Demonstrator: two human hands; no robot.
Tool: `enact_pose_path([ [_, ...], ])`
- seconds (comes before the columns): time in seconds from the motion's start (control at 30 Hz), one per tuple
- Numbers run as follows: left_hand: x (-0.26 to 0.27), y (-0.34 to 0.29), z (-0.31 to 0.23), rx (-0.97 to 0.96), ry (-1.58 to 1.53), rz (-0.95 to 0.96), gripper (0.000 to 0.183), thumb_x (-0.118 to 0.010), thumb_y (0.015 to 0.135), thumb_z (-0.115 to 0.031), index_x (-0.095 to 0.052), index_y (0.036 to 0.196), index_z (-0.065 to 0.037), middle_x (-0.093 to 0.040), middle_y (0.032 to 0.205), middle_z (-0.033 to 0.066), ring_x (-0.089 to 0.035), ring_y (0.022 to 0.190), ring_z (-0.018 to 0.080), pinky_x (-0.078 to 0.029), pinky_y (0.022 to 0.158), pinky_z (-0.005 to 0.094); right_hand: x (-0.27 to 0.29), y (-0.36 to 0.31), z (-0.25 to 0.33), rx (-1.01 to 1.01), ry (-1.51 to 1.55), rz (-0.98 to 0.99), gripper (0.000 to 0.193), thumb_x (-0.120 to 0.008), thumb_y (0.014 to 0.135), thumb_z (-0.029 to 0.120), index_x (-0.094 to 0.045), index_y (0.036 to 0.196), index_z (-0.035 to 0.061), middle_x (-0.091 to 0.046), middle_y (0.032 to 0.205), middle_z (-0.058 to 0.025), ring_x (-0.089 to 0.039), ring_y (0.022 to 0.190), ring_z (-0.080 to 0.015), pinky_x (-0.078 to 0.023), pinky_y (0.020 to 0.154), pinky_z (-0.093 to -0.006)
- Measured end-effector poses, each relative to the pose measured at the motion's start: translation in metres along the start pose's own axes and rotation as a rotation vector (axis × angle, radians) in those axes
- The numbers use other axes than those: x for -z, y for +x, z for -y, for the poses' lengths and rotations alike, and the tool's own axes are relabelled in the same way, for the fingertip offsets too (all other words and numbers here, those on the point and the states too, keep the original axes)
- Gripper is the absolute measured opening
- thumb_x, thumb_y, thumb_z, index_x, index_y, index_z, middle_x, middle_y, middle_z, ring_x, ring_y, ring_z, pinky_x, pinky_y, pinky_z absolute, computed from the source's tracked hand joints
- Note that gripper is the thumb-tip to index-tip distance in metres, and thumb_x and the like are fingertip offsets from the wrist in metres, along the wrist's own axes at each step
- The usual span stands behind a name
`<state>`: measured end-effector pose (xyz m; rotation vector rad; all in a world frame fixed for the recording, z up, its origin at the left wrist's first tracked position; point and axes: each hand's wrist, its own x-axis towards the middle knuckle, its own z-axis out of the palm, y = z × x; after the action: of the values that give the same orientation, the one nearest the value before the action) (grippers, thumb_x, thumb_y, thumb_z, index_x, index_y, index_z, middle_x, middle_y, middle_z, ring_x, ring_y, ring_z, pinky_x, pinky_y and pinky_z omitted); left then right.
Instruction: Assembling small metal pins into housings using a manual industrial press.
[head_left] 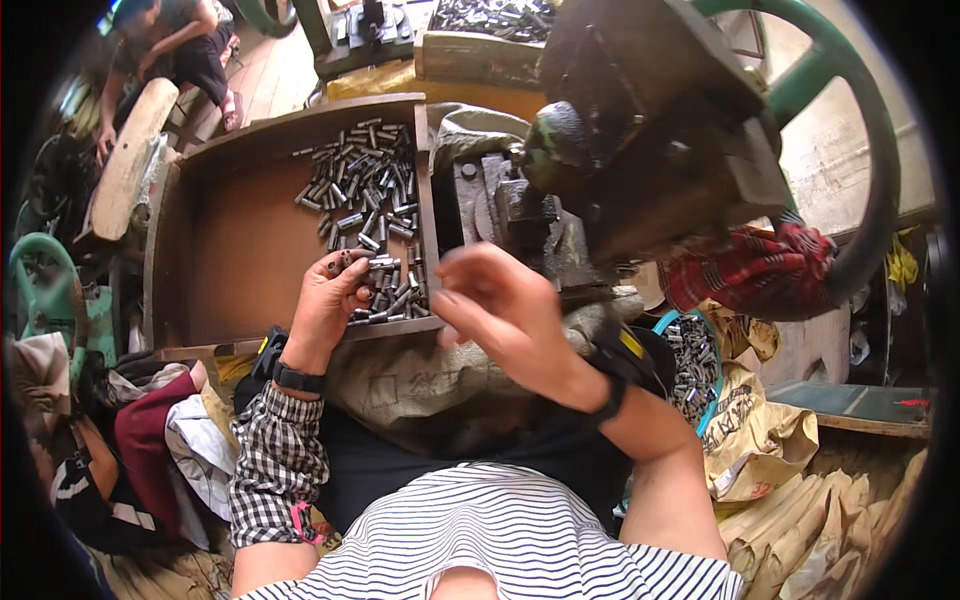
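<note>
Over the front right part of a wooden tray [290,118], my left hand [328,305] is closed, its thumb and fingers pinched on a small metal cylinder; the fingertips look dark and partly hide it. Many short silvery metal cylinders [365,175] lie heaped along the tray's right side, reaching down to the front edge beneath my left hand. My right hand [500,315] is raised just right of the tray's right wall, in front of the dark metal machine [640,130]. Its fingers are bent and smeared by motion, so whether they hold anything is unclear.
Grey-green cloth [400,385] covers my lap. Right of me stands a blue-rimmed basin [718,375] of metal cylinders, beside a yellowish sack [755,430]. A green handwheel [885,130] and a red plaid cloth [745,265] are at the right. Another person [185,45] sits far left.
</note>
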<state>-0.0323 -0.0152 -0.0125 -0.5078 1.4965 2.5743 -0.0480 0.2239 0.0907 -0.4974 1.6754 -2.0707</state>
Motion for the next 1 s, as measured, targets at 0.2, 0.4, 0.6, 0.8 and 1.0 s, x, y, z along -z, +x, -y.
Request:
enact_pose_path([
  [0.2,-0.003,-0.018,-0.011,0.004,0.098,-0.102,0.013,-0.064,0.086,-0.010,-0.060,0.096,-0.001,-0.061,0.074,0.0033,-0.058,0.056,0.0086,-0.049,0.049,0.0194,0.086,-0.100,0.067,0.599,-0.389,-0.696,0.031,-0.055,0.092,0.026,-0.047,0.110,0.0019,-0.055,0.087,-0.0116,-0.058,0.069,-0.0173,-0.053,0.060,-0.0275],
  [0.4,-0.016,-0.050,0.028,0.074,0.115,-0.178,0.016,-0.063,0.086,-0.010,-0.058,0.098,-0.002,-0.062,0.079,0.0063,-0.059,0.059,0.0104,-0.051,0.051,0.0209,0.218,-0.095,0.048,0.600,-0.628,-1.127,0.042,-0.048,0.094,0.028,-0.047,0.119,-0.0053,-0.057,0.107,-0.0138,-0.056,0.096,-0.0228,-0.045,0.084,-0.0348],
  [0.6,-0.066,0.002,0.039,0.045,0.156,0.008,0.014,-0.063,0.085,-0.010,-0.056,0.094,0.000,-0.060,0.079,0.0063,-0.059,0.060,0.0111,-0.049,0.052,0.0221,0.209,-0.043,0.005,0.814,-0.314,-0.891,0.046,-0.063,0.083,0.020,-0.049,0.121,-0.0011,-0.054,0.118,-0.0104,-0.054,0.103,-0.0217,-0.045,0.089,-0.0370],
  [0.8,-0.084,0.074,0.025,-0.049,0.248,0.029,0.013,-0.063,0.085,-0.009,-0.057,0.091,0.000,-0.061,0.078,0.0051,-0.064,0.061,0.0118,-0.052,0.050,0.0216,0.228,-0.078,0.024,0.588,-0.502,-0.959,0.043,-0.065,0.082,0.009,-0.052,0.121,-0.0003,-0.054,0.120,-0.0109,-0.054,0.105,-0.0213,-0.045,0.090,-0.0348],
  [1.0,-0.087,0.116,0.036,-0.082,0.247,-0.018,0.010,-0.060,0.085,-0.008,-0.056,0.087,0.002,-0.060,0.074,0.0051,-0.065,0.061,0.0135,-0.054,0.050,0.0221,0.243,-0.089,0.106,0.378,-0.794,-0.956,0.034,-0.055,0.086,0.004,-0.055,0.119,-0.0055,-0.050,0.127,-0.0153,-0.049,0.116,-0.0242,-0.042,0.095,-0.0368],
])
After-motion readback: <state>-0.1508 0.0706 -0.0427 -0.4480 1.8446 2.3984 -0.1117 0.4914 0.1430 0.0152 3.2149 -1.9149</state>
